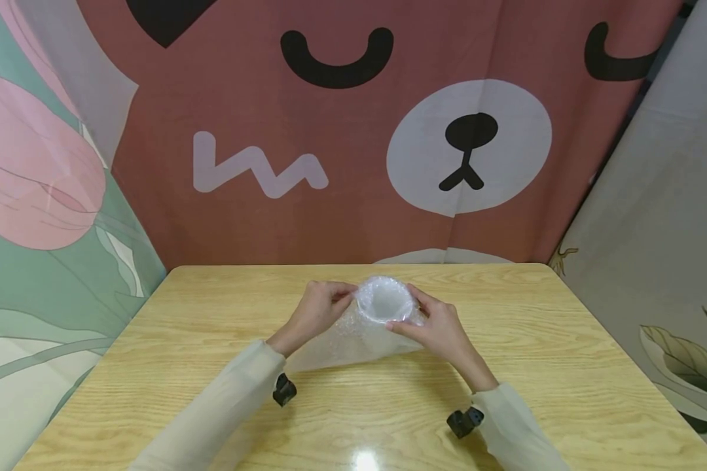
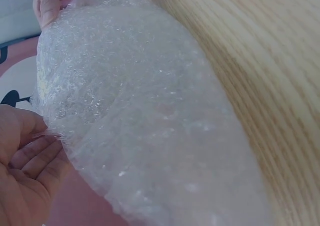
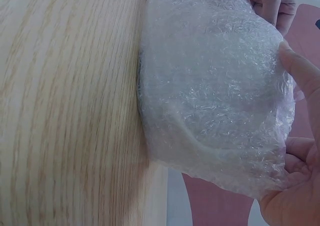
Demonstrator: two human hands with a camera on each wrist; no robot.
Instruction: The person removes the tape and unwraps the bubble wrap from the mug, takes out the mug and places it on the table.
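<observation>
A sheet of clear bubble wrap (image 1: 344,343) is rolled round a whitish, round-mouthed object (image 1: 391,304), whose open end faces up toward the head camera. The rest of that object is hidden under the wrap. On the left of the mouth, my left hand (image 1: 318,306) pinches the edge of the wrap between thumb and fingers. My right hand (image 1: 443,330) grips the roll from the right, thumb at the near rim and fingers at the far side. A loose flap of the wrap trails to the left below my left hand. In the right wrist view, the bubble wrap (image 3: 215,80) stands close over the table.
The light wood table (image 1: 182,347) spreads beneath both arms. A printed curtain (image 1: 241,222) with a bear's face hangs behind its far edge, and patterned cloths flank it left and right. Small black cameras (image 1: 285,390) sit at both wrists.
</observation>
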